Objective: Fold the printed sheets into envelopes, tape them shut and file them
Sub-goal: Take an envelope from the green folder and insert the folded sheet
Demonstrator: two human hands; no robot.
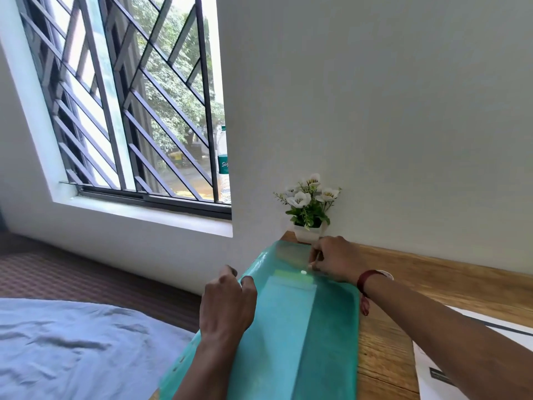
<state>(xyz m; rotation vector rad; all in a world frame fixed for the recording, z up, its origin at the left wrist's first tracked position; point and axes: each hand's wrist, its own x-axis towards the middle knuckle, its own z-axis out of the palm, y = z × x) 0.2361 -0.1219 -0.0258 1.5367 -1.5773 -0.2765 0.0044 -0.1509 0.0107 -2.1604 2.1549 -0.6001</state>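
Evidently this is the filing stage: the green folder (331, 327) lies on the left end of the wooden desk (432, 272), a pale folded sheet (288, 307) showing through its cover. The left hand (227, 307) is curled over its left edge and the right hand (334, 261) pinches the far flap beside the white snap (303, 272). I'd hold the left edge firm so nothing slides off, then flatten the flap before snapping; round about are a barred window (129, 111) far left, blue bedding (72, 342) near left, printed sheets (424, 379) near right and a flower pot (307, 203) at the far corner.
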